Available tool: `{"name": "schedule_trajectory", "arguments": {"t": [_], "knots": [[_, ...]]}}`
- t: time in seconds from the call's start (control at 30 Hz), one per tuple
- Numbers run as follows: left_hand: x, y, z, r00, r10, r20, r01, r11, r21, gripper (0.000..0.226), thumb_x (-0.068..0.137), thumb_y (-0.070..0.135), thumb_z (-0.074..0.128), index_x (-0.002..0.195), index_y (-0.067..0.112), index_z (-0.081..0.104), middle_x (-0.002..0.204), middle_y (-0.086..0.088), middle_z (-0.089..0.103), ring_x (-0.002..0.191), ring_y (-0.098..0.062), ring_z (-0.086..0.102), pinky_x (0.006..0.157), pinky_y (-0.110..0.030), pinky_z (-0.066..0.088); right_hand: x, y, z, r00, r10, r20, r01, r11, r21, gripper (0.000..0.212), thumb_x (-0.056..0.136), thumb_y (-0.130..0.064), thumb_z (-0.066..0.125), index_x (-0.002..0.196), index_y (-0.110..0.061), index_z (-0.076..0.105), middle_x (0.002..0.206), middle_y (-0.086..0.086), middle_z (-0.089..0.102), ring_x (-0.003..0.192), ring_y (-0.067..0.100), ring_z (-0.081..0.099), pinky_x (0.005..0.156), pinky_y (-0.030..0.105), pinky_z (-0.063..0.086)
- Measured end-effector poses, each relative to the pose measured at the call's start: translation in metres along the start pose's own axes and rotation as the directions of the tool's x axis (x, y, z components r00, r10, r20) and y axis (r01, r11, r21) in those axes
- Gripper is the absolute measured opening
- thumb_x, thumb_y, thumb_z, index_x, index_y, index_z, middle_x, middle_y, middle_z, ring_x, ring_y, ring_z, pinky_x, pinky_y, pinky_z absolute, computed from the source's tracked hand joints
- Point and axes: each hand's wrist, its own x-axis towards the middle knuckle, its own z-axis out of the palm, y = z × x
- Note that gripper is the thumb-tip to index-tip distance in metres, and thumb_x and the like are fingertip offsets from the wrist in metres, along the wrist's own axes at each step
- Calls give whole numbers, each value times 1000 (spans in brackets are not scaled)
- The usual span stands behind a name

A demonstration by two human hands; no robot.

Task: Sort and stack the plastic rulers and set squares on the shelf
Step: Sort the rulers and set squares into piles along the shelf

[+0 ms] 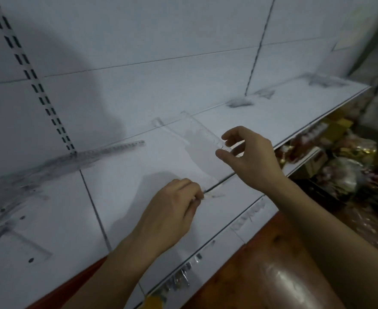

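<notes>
A clear plastic set square (pixel 197 139) hangs just above the white shelf (pixel 139 175), near its middle. My right hand (pixel 248 157) pinches its right corner between thumb and fingers. My left hand (pixel 174 206) is closed on a clear plastic piece (pixel 212 195) at the shelf's front; I cannot tell whether it is part of the same set square. A long clear ruler (pixel 107 150) lies at the left against the back wall, over a blurred pile of clear rulers (pixel 12 192). More clear pieces (pixel 239 102) lie further right along the back.
A clear set square (pixel 31 248) with a dark hole lies at the shelf's front left. Another pile (pixel 323 80) sits at the far right end. A slotted upright (pixel 34 79) runs up the back wall. Lower shelves at the right hold packaged goods (pixel 339 166). The floor is reddish.
</notes>
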Motion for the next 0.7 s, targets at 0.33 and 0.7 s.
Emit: {"name": "schedule_trajectory", "arguments": {"t": [0.33,0.7], "knots": [[81,47,36,990,-120,-74,111,987,-112,6,102,25,47,99,30,48,87,14,59,68,-3,53,60,-20,38,-30,89,-66,960,156,-232,-137,986,100,21,89,-34,73,105,-26,64,84,-11,59,64,4,54,58,16,41],[204,138,161,984,-141,-107,138,990,-35,34,90,10,63,118,25,56,102,13,48,86,1,50,72,-5,38,-16,232,-173,948,202,-247,-207,978,5,32,87,-18,75,110,-34,61,106,-14,60,74,4,60,59,11,48]]}}
